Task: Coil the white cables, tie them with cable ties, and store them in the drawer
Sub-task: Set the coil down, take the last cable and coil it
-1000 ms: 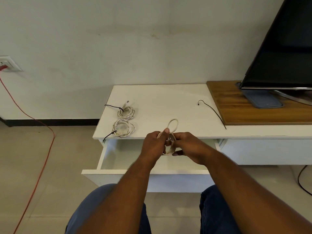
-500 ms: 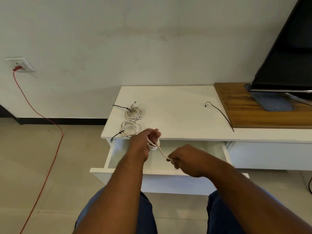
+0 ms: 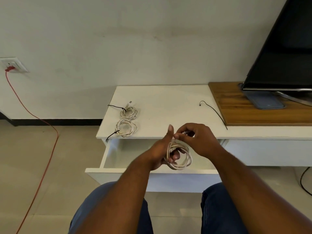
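Since a moment ago the right hand [image 3: 200,141] has come back up from pulling a stretch of cable toward the drawer front and now sits right beside the left hand [image 3: 162,149], above the open drawer [image 3: 118,152]. The loose strand that ran between the two hands is gone; it now lies in a round white coil [image 3: 180,156].

The left hand is wrapped through that coil, fingers curled inside the loops and thumb sticking straight up, so it grips the bundle. The right hand is curled over the top of the coil, forefinger and thumb pinched together at the upper strands; it seems to hold the cable's end there, though I can't make out the tip itself. The coil hangs in the air over the drawer, just in front of the white cabinet top [image 3: 168,102], touching neither.

On the cabinet top to the left lie two finished coils, the far coil [image 3: 129,112] and the near coil [image 3: 125,128], just beside each other, each cinched with a black tie whose tail pokes out to the left. A loose black cable tie [image 3: 213,112] lies well apart to the right, near the edge of the wooden board [image 3: 236,112] under the television [image 3: 283,56]. A red cord [image 3: 33,115] trails from the wall socket [image 3: 12,64] across the floor.
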